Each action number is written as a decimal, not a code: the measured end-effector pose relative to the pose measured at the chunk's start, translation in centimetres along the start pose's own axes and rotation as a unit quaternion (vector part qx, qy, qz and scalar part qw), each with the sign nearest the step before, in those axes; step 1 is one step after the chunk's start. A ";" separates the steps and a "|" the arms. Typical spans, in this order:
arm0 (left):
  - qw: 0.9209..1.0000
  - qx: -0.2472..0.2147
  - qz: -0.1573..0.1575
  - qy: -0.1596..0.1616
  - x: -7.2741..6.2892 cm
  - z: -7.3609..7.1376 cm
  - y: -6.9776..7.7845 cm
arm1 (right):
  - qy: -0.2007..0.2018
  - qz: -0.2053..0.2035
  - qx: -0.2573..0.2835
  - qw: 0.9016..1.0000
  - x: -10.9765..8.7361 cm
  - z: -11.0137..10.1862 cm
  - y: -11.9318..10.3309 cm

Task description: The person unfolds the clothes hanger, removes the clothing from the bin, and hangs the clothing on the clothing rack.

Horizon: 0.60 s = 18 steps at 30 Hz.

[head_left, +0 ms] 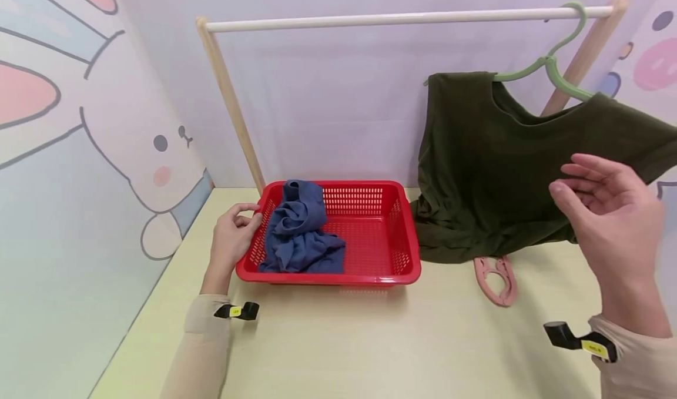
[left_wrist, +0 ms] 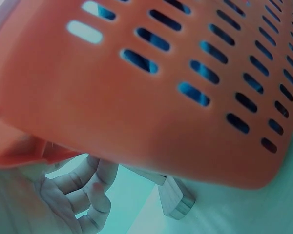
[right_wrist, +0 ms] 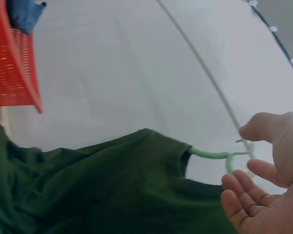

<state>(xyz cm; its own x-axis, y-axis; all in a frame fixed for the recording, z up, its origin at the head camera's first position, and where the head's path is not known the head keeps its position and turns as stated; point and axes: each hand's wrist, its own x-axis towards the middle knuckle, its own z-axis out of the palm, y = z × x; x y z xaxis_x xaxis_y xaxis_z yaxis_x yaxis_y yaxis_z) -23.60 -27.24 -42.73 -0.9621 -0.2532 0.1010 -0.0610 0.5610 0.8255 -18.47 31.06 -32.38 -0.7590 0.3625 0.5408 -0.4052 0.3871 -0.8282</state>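
At the left end of the red plastic basket (head_left: 359, 279), my left hand (head_left: 233, 234) pinches the rim between thumb and fingers. Several curled fingers (left_wrist: 95, 195) show below the rim in the left wrist view; the thumb is hidden there. A crumpled blue cloth (head_left: 301, 234) lies in the basket's left half. On the right, a dark green top (head_left: 508, 170) hangs from a light green hanger (head_left: 560, 76) hooked over the white rod (head_left: 370, 19). My right hand (head_left: 613, 211) is in front of the top, fingers loosely bent, holding nothing.
Wooden posts (head_left: 230, 102) carry the rod at both ends. A pink folding hanger (head_left: 497, 281) lies on the pale table (head_left: 338, 346), just below the top's hem. Walls with cartoon animals (head_left: 132, 152) stand close on the left and right.
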 end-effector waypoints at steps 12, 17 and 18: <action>1.000 -0.002 0.002 -0.004 0.2 0.0 -0.1 | 0.012 0.042 0.044 0.998 -3.9 -0.1 4.9; 1.000 0.000 0.003 -0.004 0.1 -0.1 -0.2 | 0.010 0.075 0.116 0.990 -5.1 -0.3 6.3; 1.000 0.000 0.003 -0.005 0.1 -0.1 -0.2 | 0.009 0.084 0.130 0.988 -5.3 -0.3 6.5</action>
<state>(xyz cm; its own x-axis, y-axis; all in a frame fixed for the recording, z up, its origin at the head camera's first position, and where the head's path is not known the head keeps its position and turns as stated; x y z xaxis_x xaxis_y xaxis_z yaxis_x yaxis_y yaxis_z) -23.67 -27.41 -42.81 -0.9651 -0.2419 0.1003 -0.0550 0.5618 0.8254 -16.90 31.90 -40.61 -0.8183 0.4185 0.3940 -0.3938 0.0911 -0.9147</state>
